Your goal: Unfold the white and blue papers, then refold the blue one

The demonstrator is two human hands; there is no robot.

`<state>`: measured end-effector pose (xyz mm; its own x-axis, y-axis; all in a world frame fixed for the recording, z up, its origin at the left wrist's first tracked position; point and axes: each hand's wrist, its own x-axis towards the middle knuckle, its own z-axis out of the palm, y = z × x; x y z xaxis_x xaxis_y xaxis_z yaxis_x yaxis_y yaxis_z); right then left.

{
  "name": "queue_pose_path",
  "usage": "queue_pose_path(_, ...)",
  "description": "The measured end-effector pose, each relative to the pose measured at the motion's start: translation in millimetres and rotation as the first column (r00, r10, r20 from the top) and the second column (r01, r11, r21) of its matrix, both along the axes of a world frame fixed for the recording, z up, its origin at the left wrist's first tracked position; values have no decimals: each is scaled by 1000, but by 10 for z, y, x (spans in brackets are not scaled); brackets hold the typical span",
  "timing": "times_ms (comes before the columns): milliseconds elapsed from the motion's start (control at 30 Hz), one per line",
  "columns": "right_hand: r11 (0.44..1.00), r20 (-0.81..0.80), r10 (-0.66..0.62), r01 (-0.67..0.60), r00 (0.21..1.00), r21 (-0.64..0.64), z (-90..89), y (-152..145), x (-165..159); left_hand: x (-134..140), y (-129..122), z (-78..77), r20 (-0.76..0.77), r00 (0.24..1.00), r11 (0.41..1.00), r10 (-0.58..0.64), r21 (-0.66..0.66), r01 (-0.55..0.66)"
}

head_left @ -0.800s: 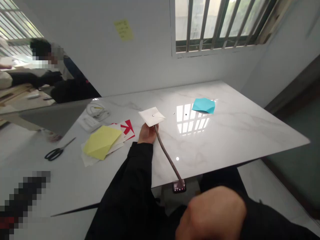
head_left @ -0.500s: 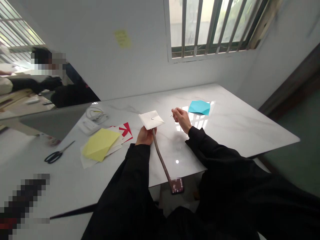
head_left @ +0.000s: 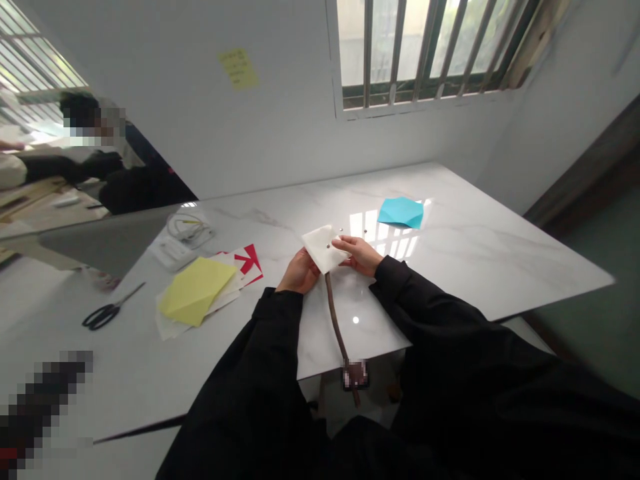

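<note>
A white square of paper (head_left: 319,241) with a small shiny bead or pin head (head_left: 328,246) at its middle is held up over the table. My left hand (head_left: 300,272) grips its left lower side from beneath, the fingers partly hidden by the paper. On the right, my right hand (head_left: 361,255) pinches the paper's edge, thumb on top. A brown stick (head_left: 334,317) runs from under the paper down past the table's front edge; how it is joined is hidden. Two tiny shiny beads (head_left: 365,231) lie on the table just beyond my right hand.
Blue paper (head_left: 401,212) lies at the back right. To the left are yellow paper (head_left: 199,291) on white sheets, red cut paper (head_left: 249,262), black scissors (head_left: 106,315) and a white cable (head_left: 189,230). A person (head_left: 135,173) sits at another table, far left.
My right hand has come left from above the table and taken hold of the white paper's right side. The paper, with my left hand, has shifted right and turned.
</note>
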<state>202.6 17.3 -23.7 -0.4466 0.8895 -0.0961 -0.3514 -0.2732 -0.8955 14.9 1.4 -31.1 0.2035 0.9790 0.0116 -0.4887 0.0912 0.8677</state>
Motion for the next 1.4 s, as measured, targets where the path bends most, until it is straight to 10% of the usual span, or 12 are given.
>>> queue_pose_path(1400, 996, -20, 25, -26, 999, -86, 93, -12, 53, 45, -52, 80, -84, 994, 997, -68, -26, 66)
